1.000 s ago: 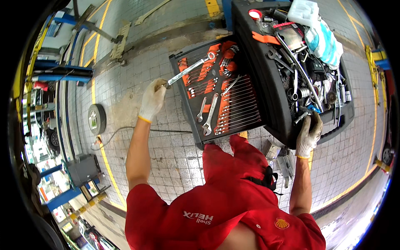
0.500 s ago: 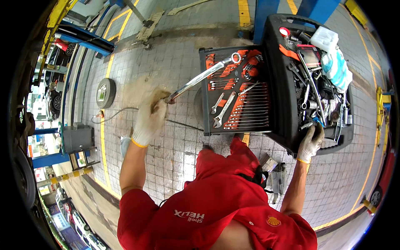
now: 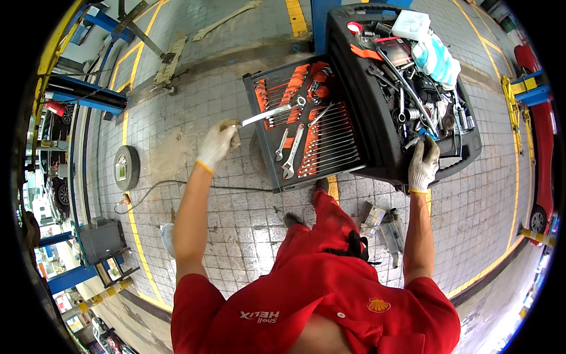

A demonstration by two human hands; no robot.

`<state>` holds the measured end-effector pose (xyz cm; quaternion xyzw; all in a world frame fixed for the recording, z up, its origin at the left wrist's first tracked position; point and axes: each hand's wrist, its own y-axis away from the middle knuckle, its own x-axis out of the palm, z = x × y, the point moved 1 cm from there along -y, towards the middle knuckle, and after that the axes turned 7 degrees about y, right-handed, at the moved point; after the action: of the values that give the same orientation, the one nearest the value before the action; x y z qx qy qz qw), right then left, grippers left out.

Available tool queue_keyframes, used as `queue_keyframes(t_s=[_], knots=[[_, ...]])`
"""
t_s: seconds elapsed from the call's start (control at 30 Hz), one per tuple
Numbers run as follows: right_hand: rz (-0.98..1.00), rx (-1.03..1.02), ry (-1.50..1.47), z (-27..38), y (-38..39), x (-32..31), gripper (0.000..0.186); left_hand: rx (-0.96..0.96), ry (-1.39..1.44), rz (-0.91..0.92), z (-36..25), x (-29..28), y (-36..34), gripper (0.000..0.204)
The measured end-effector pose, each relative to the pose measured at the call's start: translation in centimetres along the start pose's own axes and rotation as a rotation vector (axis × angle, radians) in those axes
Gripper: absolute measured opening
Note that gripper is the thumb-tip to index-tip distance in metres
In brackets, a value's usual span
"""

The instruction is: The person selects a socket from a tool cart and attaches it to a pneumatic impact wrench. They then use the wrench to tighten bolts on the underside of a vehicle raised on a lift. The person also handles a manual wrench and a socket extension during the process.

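My left hand [image 3: 218, 143], in a white knit glove with a yellow cuff, grips one end of a long chrome ring wrench [image 3: 268, 114]. The wrench points up and right, its ring end over the pulled-out drawer [image 3: 259, 133]. In that drawer, orange and black liners hold rows of combination wrenches [image 3: 330, 144] and two adjustable wrenches [image 3: 293, 151]. My right hand [image 3: 423, 165], gloved alike, is closed over the near rim of the black tool cart [image 3: 377, 154]. Its fingertips reach beside a small blue piece among the loose tools; any small item in them is hidden.
Sockets, ratchets and a blue-white cloth [image 3: 435, 61] crowd the cart's top tray. A tyre [image 3: 126, 167] and a dark hose [image 3: 171, 182] lie on the tiled floor at left. Boxes [image 3: 383, 230] sit near my feet. Blue lift posts stand around.
My view has shifted, so the cart appears further left and higher. The ring wrench in my left hand now sits lower over the drawer. My right hand stays at the cart's rim.
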<state>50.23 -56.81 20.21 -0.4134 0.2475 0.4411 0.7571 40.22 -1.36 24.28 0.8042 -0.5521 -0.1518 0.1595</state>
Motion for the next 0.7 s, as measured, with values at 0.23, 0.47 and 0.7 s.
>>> queue_keyframes(t_s=[0.23, 0.47, 0.7], knots=[[0.041, -0.006, -0.028, -0.1, -0.1, 0.3, 0.031, 0.000, -0.253, -0.073, 8.3, 3.4, -17.1, 0.029], [0.120, 0.029, -0.096, -0.3, -0.5, 1.0, 0.028, 0.313, -0.909, -0.341, 12.1, 3.2, -27.8, 0.031], [0.172, 0.037, -0.012, 0.6, -0.7, 1.0, 0.026, 0.350, -1.150, -0.254, 10.7, 3.9, -30.3, 0.032]])
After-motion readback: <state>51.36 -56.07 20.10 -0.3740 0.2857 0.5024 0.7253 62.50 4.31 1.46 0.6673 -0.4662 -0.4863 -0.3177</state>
